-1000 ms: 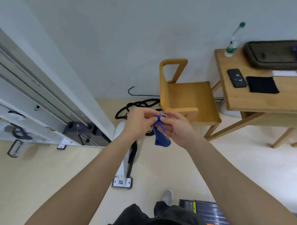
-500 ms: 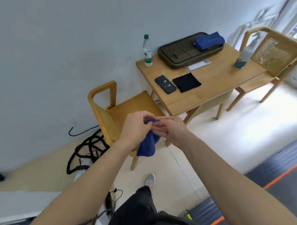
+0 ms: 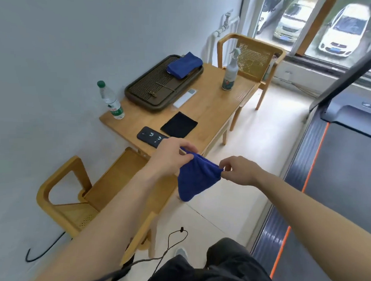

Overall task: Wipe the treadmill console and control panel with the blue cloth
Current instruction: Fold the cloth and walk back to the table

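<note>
A small blue cloth (image 3: 195, 177) hangs spread between my two hands in the middle of the view. My left hand (image 3: 170, 155) pinches its upper left corner and my right hand (image 3: 239, 170) pinches its right corner. The cloth droops to a point below them. At the right edge lies the treadmill (image 3: 339, 177), with its dark belt, orange stripe and a slanted upright. Its console and control panel are out of view.
A wooden table (image 3: 213, 110) holds a water bottle (image 3: 110, 101), a dark tray (image 3: 157, 88) with a folded blue cloth (image 3: 184, 64), a spray bottle (image 3: 230, 73), a phone (image 3: 152, 137) and a black cloth (image 3: 178, 124). Wooden chairs stand at both ends. A cable hangs near my legs.
The view has swung right, from the wall and chair to the table and treadmill. My hands have pulled apart and the bunched cloth has been stretched open between them.
</note>
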The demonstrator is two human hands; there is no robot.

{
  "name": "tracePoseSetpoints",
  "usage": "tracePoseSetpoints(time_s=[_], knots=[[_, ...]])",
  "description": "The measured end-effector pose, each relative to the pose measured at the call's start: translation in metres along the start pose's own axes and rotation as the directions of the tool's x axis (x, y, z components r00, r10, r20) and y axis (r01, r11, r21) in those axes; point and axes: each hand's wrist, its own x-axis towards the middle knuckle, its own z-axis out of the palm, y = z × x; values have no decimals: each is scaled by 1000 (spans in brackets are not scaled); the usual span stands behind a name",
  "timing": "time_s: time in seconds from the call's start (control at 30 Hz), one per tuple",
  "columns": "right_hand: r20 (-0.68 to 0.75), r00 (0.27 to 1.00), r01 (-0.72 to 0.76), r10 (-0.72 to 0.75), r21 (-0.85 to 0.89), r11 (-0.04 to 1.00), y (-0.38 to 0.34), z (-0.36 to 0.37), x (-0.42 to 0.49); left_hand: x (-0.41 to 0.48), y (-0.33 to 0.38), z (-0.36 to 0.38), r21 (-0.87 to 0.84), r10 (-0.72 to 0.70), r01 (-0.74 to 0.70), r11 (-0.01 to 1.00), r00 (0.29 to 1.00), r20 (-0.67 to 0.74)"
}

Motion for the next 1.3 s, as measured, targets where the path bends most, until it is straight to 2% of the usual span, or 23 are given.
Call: tracePoseSetpoints(time_s=[0.07,0.2,0.37,0.5,0.57,0.63,0.7,0.8,0.9,1.03,1.17,1.3], knots=[[-51,997,-51,53,42,998,21,-11,8,25,6,5,24,13,-14,1000,999,46],[-194,968,-81,158,355,931,67,-41,26,79,23,25,96,-9,-1,995,994,107],[-278,960,83,39,413,907,115,-102,51,157,40,43,221,-60,43,974,996,71],[-388,919,244,-64,434,867,134,-161,88,212,57,46,209,-129,120,971,991,30],[-347,927,276,-141,379,883,136,-190,111,234,62,44,173,-178,178,969,984,-13],[-236,946,280,-223,246,928,134,-216,139,251,64,40,141,-206,216,966,975,-85],[-172,951,285,-255,181,941,125,-236,170,265,64,34,112,-228,247,962,960,-164],[-224,937,322,-268,261,910,104,-260,225,290,57,19,30,-266,287,958,918,-294],[-263,928,354,-262,416,838,73,-280,274,317,52,-10,-89,-296,288,954,842,-451],[-306,891,447,-337,447,775,37,-305,326,343,50,-50,-265,-337,220,939,742,-580],[-185,908,417,-377,488,766,29,-313,361,355,35,-54,-323,-429,290,901,709,-561],[7,935,315,-354,438,842,59,-283,392,365,-6,-9,-357,-574,456,815,716,-397]])
